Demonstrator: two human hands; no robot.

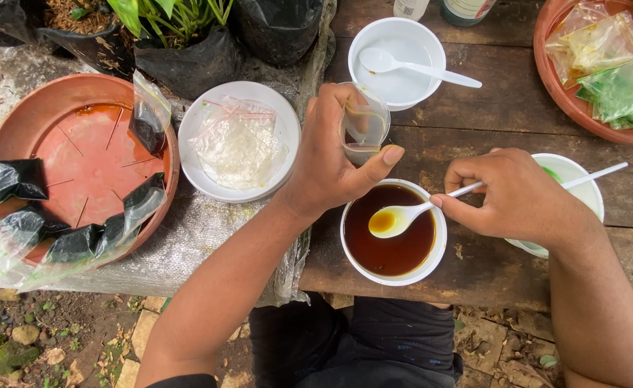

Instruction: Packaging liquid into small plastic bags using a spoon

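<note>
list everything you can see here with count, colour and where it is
bowl of brown liquid: 1, white bowl, dark brown liquid, centre front of the wooden table
white spoon: 1, some amber liquid in it, over that bowl
small plastic bag: 1, clear, above the bowl
empty bowl with spoon: 1, white, top centre
bowl under right hand: 1, white, spoon in it
plate of clear bags: 1, white, centre left
terracotta tray: 1, left, bags of dark filling along its edge
terracotta tray with filled bags: 1, top right, yellowish and green bags
potted plants: black bags, top left
left hand: holds the small bag
right hand: holds the spoon
</note>
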